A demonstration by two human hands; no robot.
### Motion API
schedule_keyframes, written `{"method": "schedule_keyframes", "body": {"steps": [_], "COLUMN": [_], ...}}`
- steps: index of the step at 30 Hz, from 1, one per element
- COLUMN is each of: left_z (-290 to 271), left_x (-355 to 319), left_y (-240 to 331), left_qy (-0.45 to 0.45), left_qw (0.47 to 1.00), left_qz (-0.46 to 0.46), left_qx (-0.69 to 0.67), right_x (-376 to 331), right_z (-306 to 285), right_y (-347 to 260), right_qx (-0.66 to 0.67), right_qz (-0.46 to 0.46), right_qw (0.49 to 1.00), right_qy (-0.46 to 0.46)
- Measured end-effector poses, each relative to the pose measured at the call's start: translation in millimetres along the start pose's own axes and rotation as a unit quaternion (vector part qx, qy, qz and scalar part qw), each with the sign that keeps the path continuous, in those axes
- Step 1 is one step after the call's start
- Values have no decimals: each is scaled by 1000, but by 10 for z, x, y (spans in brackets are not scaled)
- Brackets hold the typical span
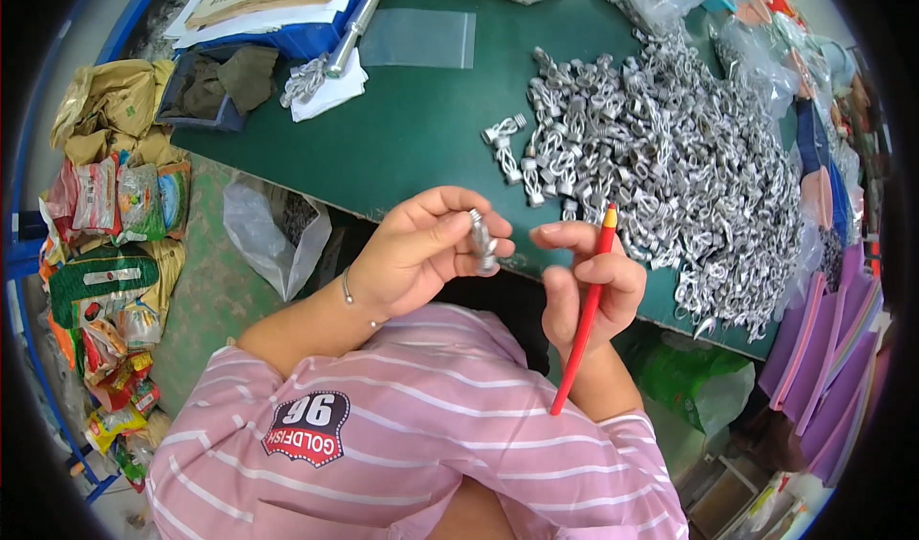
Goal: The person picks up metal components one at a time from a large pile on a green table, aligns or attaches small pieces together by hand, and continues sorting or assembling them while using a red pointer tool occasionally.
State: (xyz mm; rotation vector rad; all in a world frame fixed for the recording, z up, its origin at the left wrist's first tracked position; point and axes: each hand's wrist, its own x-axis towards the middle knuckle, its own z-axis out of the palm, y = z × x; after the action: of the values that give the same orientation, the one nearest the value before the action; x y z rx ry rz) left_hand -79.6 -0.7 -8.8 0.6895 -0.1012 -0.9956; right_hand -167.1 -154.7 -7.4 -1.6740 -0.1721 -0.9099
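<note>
My left hand (407,253) pinches a small silver metal piece (481,241) with a threaded end, between thumb and fingers, in front of the table edge. Close beside it, my right hand (608,291) has its fingers closed round a slim red pen-like tool (578,344) with a yellow tip pointing up and away. The red tool and the metal piece are apart. Beyond my right hand, a wide heap of similar silver looped pieces (661,157) covers the right of the green table (412,128). A few pieces (505,146) lie loose at its left side.
A flat clear plastic bag (418,39) lies at the back, left of the heap. A blue tray (273,40) with papers and a small bin (230,117) with dark cloth stand left. Below the table edge hangs a plastic bag (263,229). Purple bags (828,368) are at right.
</note>
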Motion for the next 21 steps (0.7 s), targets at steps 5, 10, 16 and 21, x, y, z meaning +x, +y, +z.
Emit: {"method": "schedule_keyframes", "body": {"steps": [5,10,16,21], "left_z": [-177,-61,-87,-36], "left_x": [53,137,246,291], "left_y": [180,199,157,183], "left_qy": [2,75,70,28], "left_qw": [1000,986,946,903], "left_qz": [-11,29,67,212], "left_qx": [-25,146,310,372], "right_x": [368,453,318,282], "right_z": [-6,121,95,104], "right_y": [190,312,251,230], "right_qx": [-330,-451,-140,164], "right_qz": [-53,-55,118,238], "right_qw": [938,869,981,955], "right_qy": [-91,-198,-65,-72]}}
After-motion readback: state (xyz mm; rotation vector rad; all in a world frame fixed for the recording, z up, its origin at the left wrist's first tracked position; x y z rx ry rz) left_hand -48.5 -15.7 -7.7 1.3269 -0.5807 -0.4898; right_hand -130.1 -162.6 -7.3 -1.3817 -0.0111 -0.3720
